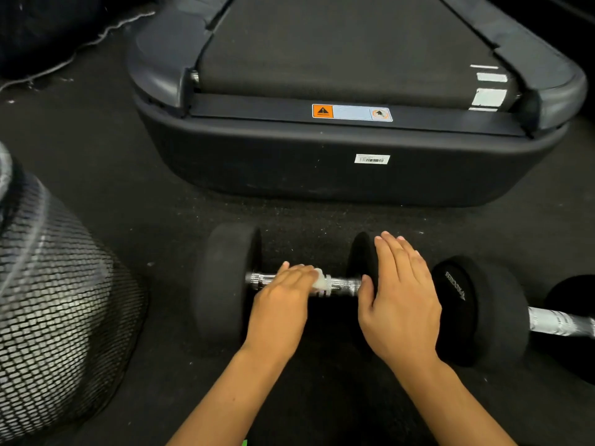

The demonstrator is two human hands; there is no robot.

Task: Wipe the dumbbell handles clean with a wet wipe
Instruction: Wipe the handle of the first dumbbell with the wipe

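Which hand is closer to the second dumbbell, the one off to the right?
Right. The right hand rests flat on the near dumbbell's right weight, just beside the second dumbbell. The left hand is farther, pressing the wipe on the handle.

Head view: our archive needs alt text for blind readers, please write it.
A person's left hand presses a white wet wipe on a dumbbell's chrome handle while the flat right hand steadies its weight. A second dumbbell lies right, a treadmill behind.

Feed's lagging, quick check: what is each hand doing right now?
Left hand: presses the wipe on the dumbbell handle, fingers fairly straight.
Right hand: open, flat against the dumbbell's right weight.
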